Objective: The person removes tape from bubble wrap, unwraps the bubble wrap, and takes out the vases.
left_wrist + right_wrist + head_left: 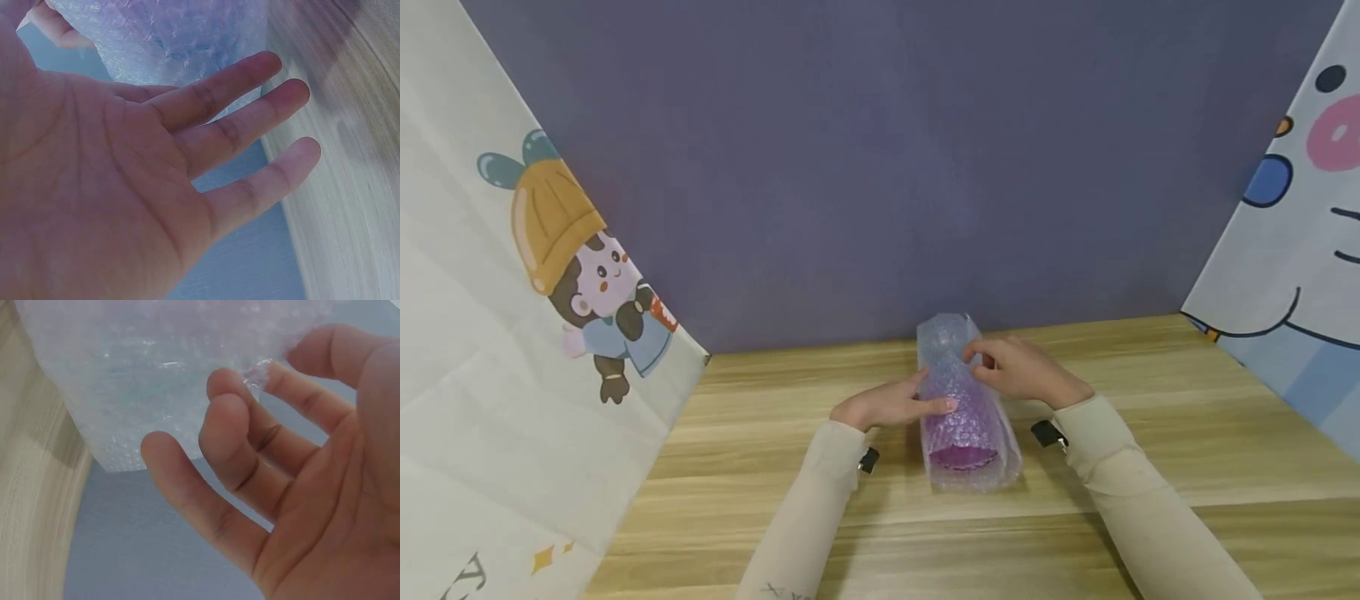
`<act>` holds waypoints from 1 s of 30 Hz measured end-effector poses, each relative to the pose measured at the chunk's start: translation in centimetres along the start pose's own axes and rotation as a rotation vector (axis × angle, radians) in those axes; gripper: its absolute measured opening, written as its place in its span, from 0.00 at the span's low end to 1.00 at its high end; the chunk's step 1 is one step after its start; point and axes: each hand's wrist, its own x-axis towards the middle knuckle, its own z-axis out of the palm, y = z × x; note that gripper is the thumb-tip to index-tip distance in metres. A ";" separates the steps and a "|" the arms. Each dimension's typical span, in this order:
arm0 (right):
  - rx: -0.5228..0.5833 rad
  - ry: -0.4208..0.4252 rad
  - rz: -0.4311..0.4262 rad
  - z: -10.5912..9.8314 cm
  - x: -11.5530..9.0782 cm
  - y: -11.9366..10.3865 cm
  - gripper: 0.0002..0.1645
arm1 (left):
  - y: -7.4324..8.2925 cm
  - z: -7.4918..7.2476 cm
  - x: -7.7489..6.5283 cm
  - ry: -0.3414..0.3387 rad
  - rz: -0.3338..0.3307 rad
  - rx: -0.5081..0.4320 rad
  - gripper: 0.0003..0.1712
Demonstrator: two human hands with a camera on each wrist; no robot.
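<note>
A purple object point(962, 457) with a wide round end towards me lies on the table, wrapped in clear bubble wrap point(947, 337). Most of its shape is veiled by the wrap. My left hand point(891, 404) is at its left side, thumb laid over the top. In the left wrist view, the fingers point(231, 134) of that hand stretch out straight and spread beside the wrap. From the right, my right hand point(1022, 367) pinches the edge of the bubble wrap between thumb and forefinger. Its other fingers point(200, 494) are loosely bent near the wrap in the right wrist view.
The wood-grain table point(760, 467) ends at a dark blue-grey backdrop point(880, 167) just behind the wrapped object. White printed panels with cartoon figures stand at the left point(475, 333) and right point(1300, 292). Small black clips point(1048, 432) hang at both wrists.
</note>
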 end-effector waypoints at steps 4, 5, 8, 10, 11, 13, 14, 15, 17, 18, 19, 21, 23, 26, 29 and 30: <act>-0.001 0.032 0.007 -0.1 -0.1 0.1 0.12 | 0.0 0.0 0.1 -0.002 0.009 -0.005 0.67; -0.003 0.042 0.008 -0.2 -0.2 0.1 0.12 | 0.0 0.0 0.2 -0.003 0.011 -0.006 0.67; -0.016 0.070 0.012 -0.3 -0.5 0.2 0.09 | 0.1 0.0 0.3 -0.003 0.005 -0.001 0.68; -0.021 0.083 0.020 -0.4 -0.7 0.3 0.09 | 0.2 0.0 0.3 -0.003 0.001 0.001 0.68; -0.026 0.088 0.025 -0.4 -0.9 0.4 0.09 | 0.2 0.0 0.3 -0.003 -0.001 0.003 0.68; -0.028 0.094 0.037 -0.3 -1.3 0.6 0.11 | 0.3 0.0 0.3 -0.002 -0.004 0.005 0.68; -0.028 0.100 0.046 -0.3 -1.5 0.7 0.13 | 0.3 0.0 0.3 -0.003 -0.005 0.007 0.68; -0.028 0.107 0.053 -0.2 -1.6 0.9 0.14 | 0.3 0.0 0.3 -0.003 -0.006 0.008 0.68; -0.033 0.121 0.072 0.1 -1.9 1.0 0.17 | 0.2 0.0 0.3 0.000 -0.005 0.010 0.68; -0.035 0.132 0.079 0.2 -2.0 1.1 0.18 | 0.2 0.1 0.3 0.001 -0.005 0.012 0.68; -0.038 0.144 0.085 0.2 -2.2 1.2 0.19 | 0.2 0.1 0.3 0.002 -0.006 0.014 0.68; -0.046 0.167 0.091 0.4 -2.5 1.3 0.18 | 0.1 0.0 0.3 0.005 -0.007 0.017 0.68; -0.060 0.189 0.097 0.5 -2.8 1.3 0.17 | 0.0 0.0 0.3 0.006 -0.010 0.019 0.68; -0.086 0.213 0.108 0.6 -3.1 1.4 0.16 | 0.0 0.1 0.3 0.004 -0.011 0.017 0.68; -0.108 0.230 0.120 0.8 -3.3 1.5 0.14 | 0.0 0.1 0.3 0.004 -0.009 0.017 0.68; -0.116 0.233 0.120 0.8 -3.3 1.5 0.14 | 0.0 0.1 0.3 0.005 -0.008 0.017 0.68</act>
